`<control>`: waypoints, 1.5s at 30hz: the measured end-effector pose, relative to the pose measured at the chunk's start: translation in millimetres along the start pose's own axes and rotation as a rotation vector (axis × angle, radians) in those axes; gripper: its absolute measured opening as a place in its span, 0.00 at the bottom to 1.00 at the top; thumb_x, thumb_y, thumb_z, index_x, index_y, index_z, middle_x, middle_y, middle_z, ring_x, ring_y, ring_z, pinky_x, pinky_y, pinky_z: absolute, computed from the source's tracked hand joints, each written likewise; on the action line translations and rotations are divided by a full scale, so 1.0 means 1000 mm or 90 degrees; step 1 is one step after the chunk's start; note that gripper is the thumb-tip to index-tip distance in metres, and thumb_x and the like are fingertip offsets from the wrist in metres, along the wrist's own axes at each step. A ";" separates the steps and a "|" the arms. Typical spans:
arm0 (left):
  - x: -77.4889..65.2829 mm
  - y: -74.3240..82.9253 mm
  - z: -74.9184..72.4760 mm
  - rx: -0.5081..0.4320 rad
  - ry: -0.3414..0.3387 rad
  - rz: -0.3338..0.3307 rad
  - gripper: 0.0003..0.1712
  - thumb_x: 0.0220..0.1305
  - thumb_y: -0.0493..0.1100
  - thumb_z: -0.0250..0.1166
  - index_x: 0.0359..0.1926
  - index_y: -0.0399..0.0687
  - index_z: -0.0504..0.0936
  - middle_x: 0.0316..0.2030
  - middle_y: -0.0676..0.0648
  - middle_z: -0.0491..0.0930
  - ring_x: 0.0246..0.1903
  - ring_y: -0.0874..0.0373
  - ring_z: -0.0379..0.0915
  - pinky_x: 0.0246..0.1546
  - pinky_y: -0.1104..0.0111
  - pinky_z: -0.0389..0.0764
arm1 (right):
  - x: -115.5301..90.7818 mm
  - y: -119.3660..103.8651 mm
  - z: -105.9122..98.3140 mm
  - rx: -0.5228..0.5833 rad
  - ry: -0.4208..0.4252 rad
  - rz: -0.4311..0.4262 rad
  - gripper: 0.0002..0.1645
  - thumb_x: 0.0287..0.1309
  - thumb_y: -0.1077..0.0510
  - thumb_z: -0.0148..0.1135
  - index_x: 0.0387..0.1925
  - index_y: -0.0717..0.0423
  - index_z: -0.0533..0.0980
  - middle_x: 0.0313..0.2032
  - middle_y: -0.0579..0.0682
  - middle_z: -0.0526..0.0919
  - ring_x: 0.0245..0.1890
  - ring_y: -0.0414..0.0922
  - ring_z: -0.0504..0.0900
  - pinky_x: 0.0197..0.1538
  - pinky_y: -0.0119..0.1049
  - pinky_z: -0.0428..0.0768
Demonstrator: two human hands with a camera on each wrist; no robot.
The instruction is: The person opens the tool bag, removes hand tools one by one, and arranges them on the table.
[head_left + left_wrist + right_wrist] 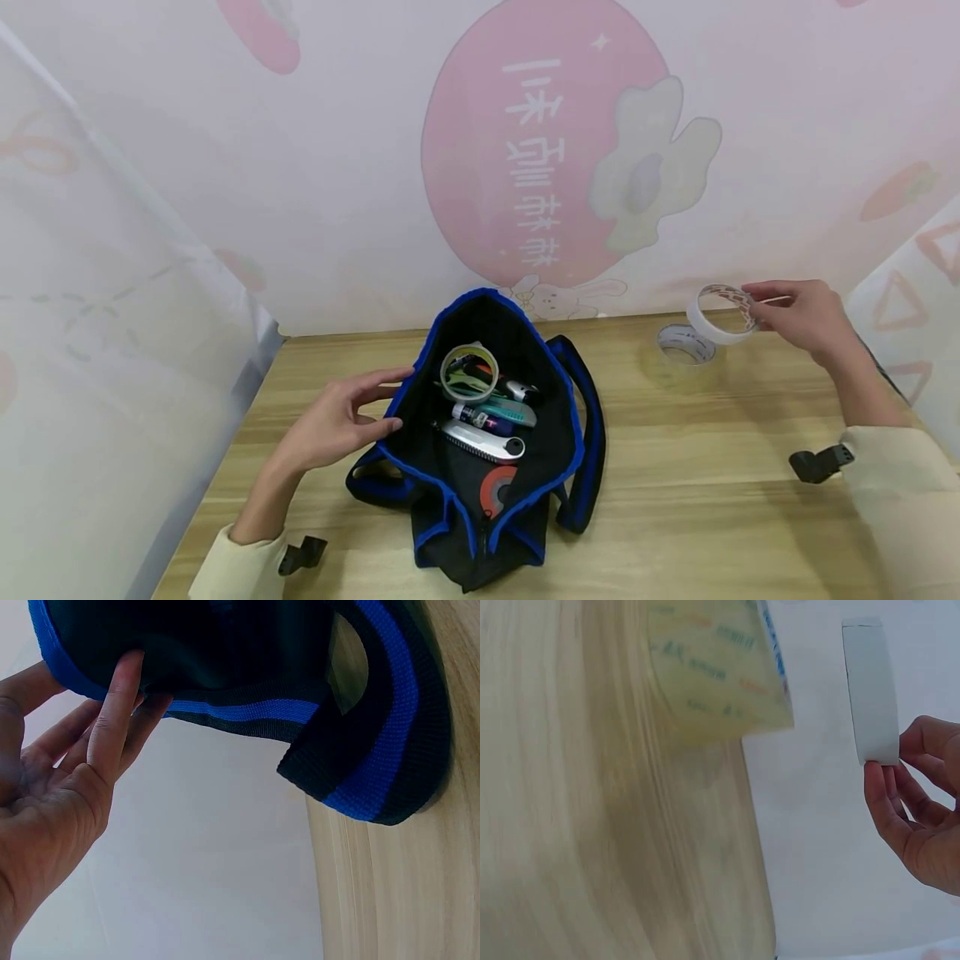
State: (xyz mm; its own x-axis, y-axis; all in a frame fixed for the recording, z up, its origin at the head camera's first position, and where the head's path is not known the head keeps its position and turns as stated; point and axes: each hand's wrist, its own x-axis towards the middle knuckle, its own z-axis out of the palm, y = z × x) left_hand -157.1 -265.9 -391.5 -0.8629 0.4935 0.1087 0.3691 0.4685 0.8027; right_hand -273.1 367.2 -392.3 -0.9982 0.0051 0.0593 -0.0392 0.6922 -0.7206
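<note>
A black tool bag (457,458) with blue edging gapes open on the table. My left hand (333,421) holds its left rim, with fingers and thumb on either side of the blue edge (64,664). At the back right, my right hand (806,317) pinches a roll of white tape (720,333) by its edge. The white roll is raised, and in the right wrist view its pale outer face (872,694) shows above the fingertips. Just below and left of it in the head view, a wide roll of clear tape (686,346) stands on the table.
Inside the bag lie a yellowish tape roll (447,385), a white utility knife (480,442), a teal-handled tool (510,410), a dark-blue tube (483,419) and a red-grey disc (491,492). A strap (592,442) loops out on the right. A printed white backdrop (337,208) rises behind the wooden table (675,517).
</note>
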 end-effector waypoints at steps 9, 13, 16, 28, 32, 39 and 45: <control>0.000 0.001 0.000 -0.003 0.001 -0.002 0.39 0.68 0.30 0.73 0.78 0.45 0.72 0.77 0.35 0.70 0.70 0.29 0.73 0.47 0.70 0.90 | 0.006 0.023 -0.008 -0.008 0.036 0.030 0.29 0.77 0.54 0.61 0.68 0.71 0.76 0.50 0.71 0.89 0.27 0.22 0.84 0.33 0.23 0.83; 0.000 0.002 0.000 -0.006 0.001 -0.006 0.40 0.68 0.31 0.73 0.78 0.45 0.72 0.78 0.35 0.69 0.71 0.29 0.73 0.47 0.70 0.90 | 0.009 0.034 -0.012 -0.011 0.042 0.044 0.31 0.78 0.51 0.60 0.68 0.72 0.76 0.48 0.68 0.91 0.26 0.23 0.85 0.32 0.23 0.83; 0.001 0.002 0.000 -0.010 0.001 -0.007 0.40 0.68 0.30 0.73 0.78 0.44 0.72 0.78 0.35 0.69 0.71 0.29 0.73 0.47 0.70 0.90 | 0.009 0.041 -0.014 -0.010 0.040 0.055 0.32 0.79 0.50 0.59 0.68 0.73 0.75 0.50 0.69 0.90 0.26 0.23 0.85 0.33 0.23 0.83; -0.001 0.001 0.004 -0.015 0.005 -0.009 0.40 0.68 0.29 0.72 0.78 0.44 0.72 0.77 0.35 0.70 0.71 0.29 0.73 0.47 0.70 0.90 | 0.007 0.065 -0.005 -0.030 -0.001 0.085 0.33 0.81 0.48 0.56 0.68 0.74 0.74 0.55 0.74 0.86 0.27 0.24 0.84 0.34 0.29 0.85; -0.002 0.001 0.005 -0.011 0.005 -0.006 0.40 0.67 0.29 0.73 0.78 0.44 0.72 0.77 0.35 0.70 0.71 0.29 0.73 0.48 0.70 0.90 | 0.008 0.074 0.000 -0.036 -0.010 0.085 0.32 0.80 0.49 0.58 0.68 0.74 0.75 0.48 0.69 0.90 0.28 0.28 0.86 0.34 0.32 0.86; -0.002 0.001 0.004 -0.016 0.004 -0.009 0.40 0.68 0.30 0.72 0.78 0.44 0.72 0.78 0.35 0.69 0.71 0.28 0.72 0.48 0.70 0.89 | 0.005 0.082 0.009 -0.042 -0.007 0.050 0.27 0.78 0.57 0.61 0.67 0.75 0.75 0.59 0.78 0.82 0.29 0.30 0.85 0.34 0.31 0.86; -0.001 0.003 0.002 -0.014 0.004 -0.012 0.40 0.68 0.30 0.72 0.78 0.44 0.71 0.78 0.35 0.69 0.71 0.29 0.72 0.48 0.70 0.90 | 0.005 0.089 0.009 -0.100 -0.009 0.042 0.26 0.76 0.58 0.61 0.66 0.74 0.76 0.58 0.76 0.83 0.30 0.30 0.82 0.34 0.26 0.76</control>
State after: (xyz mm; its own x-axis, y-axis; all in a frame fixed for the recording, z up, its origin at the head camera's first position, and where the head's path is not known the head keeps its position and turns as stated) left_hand -154.2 -263.7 -390.6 -0.8718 0.4801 0.0970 0.3451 0.4617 0.8172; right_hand -282.2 422.3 -463.0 -0.9990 0.0449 0.0050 0.0327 0.7952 -0.6055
